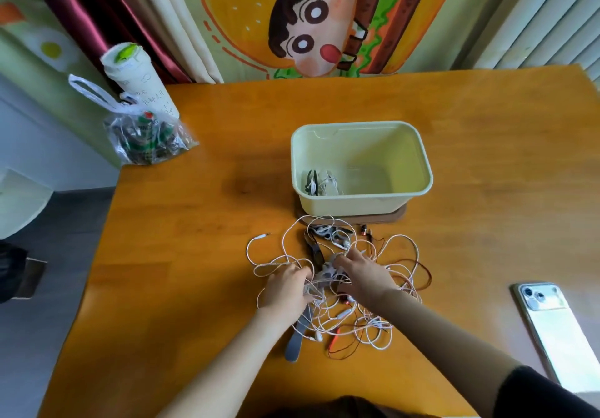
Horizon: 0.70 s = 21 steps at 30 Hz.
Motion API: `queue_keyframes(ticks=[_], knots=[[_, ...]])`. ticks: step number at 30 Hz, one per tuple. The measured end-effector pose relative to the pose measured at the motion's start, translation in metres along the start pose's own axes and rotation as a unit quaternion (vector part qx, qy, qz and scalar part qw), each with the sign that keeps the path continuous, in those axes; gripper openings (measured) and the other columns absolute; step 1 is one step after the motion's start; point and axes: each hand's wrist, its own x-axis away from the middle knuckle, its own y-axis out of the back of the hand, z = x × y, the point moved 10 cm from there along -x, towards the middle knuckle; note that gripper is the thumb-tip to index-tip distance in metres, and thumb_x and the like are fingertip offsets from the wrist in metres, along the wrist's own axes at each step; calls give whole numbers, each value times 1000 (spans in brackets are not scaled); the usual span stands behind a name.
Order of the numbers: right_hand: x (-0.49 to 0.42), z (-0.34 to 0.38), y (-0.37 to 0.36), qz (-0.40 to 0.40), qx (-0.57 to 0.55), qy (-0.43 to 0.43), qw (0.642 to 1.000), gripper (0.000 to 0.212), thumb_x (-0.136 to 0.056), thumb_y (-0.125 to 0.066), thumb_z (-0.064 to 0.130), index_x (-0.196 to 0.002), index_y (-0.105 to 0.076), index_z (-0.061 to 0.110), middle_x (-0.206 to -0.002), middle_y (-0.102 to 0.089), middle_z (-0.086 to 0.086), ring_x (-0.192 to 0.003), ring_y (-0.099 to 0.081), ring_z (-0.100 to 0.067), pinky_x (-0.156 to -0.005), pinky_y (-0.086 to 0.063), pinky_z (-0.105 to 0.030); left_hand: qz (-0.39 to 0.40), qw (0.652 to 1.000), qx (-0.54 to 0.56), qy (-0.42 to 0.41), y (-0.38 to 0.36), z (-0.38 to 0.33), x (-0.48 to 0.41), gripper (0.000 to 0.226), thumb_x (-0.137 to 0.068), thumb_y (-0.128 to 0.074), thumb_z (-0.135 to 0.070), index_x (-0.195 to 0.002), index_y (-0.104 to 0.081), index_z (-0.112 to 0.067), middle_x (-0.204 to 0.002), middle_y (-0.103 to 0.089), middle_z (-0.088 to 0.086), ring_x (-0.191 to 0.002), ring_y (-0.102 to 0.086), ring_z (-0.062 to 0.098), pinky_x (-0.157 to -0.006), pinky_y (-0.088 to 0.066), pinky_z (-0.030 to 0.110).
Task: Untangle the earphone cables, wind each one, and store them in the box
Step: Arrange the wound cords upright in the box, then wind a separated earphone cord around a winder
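- Earphone cables lay in one tangled heap on the table, just in front of the box; mostly white leads, a few dark red ones on the right side and near edge.
- Table was orange-brown wood and filled most of the view.
- Box, pale yellow plastic, open top, stood behind the heap on a brown mat. A small bundle of white and black earphones sat in its near-left corner; rest of the floor looked bare.
- Phone lay face down near the right edge, well apart from the heap.
- Clear plastic bag sat at the far-left corner, with a white cylindrical container just behind it.
- Left hand was palm down on the left part of the heap, fingers curled around white leads, gripping them.
- Right hand was palm down on the middle of the heap, fingertips pressed into a grey clump of cables. Actual grip: can't tell, fingers hid it.
- Hands were near each other, not touching.
- A flat grey strip stuck out from under the left wrist toward the near edge.
- One white lead trailed left of the heap, its plug lying free on the wood.
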Motion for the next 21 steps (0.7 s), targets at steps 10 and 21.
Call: queue_keyframes(ticks=[10,21], knots=[[8,47,14,-19,-123,103,987,51,-94,-53,31,-140,-34,16,-137,-46,-2,-124,-44,-17,-104,-38,-27,-106,986,126,-22,27,1,9,11,-88,-66,-19,-97,-66,-13,-103,-62,0,-93,-61,18,-73,-46,26],[14,33,39,-64,-192,86,975,18,-95,-53,23,-96,-67,13,-86,-70,1,-76,-64,-13,-72,-53,-30,-144,954,260,-41,64,-8,21,13,-81,-73,-18,-71,-66,-21,-65,-61,-15,-60,-58,2,-53,-40,11]])
